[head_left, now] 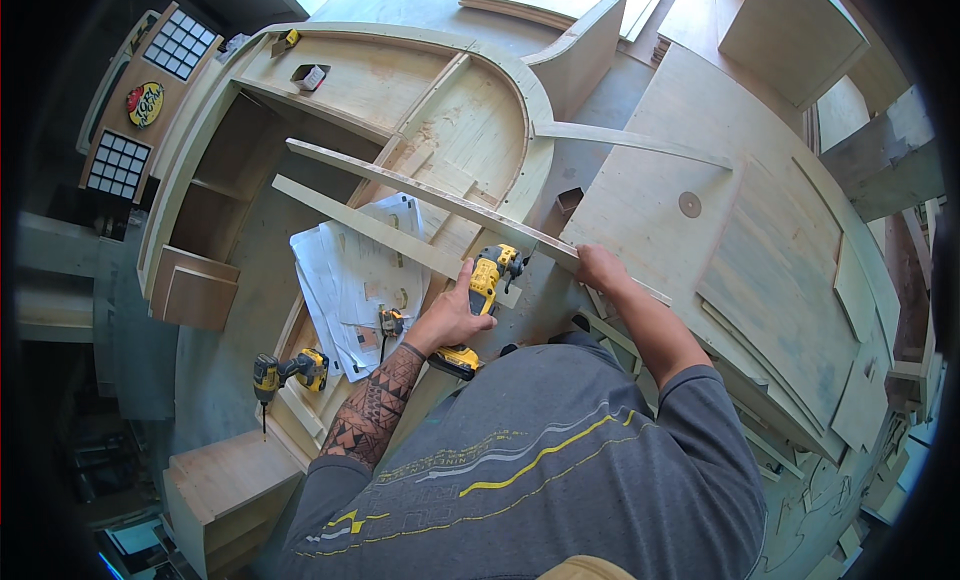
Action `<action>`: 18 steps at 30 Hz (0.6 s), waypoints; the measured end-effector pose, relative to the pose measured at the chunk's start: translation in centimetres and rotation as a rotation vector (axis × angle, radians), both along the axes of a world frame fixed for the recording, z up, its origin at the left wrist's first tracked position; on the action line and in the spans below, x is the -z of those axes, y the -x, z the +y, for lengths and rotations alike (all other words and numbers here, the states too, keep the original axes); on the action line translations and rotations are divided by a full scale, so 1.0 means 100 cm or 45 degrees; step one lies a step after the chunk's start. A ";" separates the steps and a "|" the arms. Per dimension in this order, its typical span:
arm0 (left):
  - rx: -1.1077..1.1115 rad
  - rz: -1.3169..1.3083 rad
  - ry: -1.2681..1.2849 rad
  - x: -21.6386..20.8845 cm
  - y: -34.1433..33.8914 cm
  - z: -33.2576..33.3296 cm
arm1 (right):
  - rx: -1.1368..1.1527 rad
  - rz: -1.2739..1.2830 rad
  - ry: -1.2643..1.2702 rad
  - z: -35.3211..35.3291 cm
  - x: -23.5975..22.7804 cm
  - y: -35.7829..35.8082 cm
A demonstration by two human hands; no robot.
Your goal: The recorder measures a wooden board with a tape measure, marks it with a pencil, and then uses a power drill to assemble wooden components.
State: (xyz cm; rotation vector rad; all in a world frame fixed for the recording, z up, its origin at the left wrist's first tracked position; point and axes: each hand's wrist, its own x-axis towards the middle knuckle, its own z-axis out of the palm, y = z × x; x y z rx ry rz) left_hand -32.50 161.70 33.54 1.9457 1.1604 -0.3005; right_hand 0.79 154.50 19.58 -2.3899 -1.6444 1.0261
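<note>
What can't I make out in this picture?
All in the head view:
Yellow multi-tool: its grip is partly covered by the left hand; whether its tip touches the long wooden strip is too small to tell.
Right hand: some fingers are hidden by the hand itself.
Paper sheets: partly covered by a second strip; markings too small.
Tan item: cut off by the lower edge.

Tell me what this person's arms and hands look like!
The left hand and right hand wear no gloves. A dark tattoo of triangles covers much of the left forearm; none shows on the right forearm. The T-shirt sleeves are short and dark grey.
</note>
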 end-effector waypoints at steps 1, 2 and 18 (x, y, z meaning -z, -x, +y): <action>-0.006 0.013 -0.013 0.001 0.001 0.000 | -0.009 0.004 0.006 0.000 -0.001 0.000; 0.005 0.006 -0.004 0.002 0.001 -0.001 | -0.009 0.009 -0.010 0.000 -0.002 0.001; -0.022 0.012 0.042 -0.005 -0.005 0.004 | -0.015 0.027 0.025 0.003 -0.002 -0.002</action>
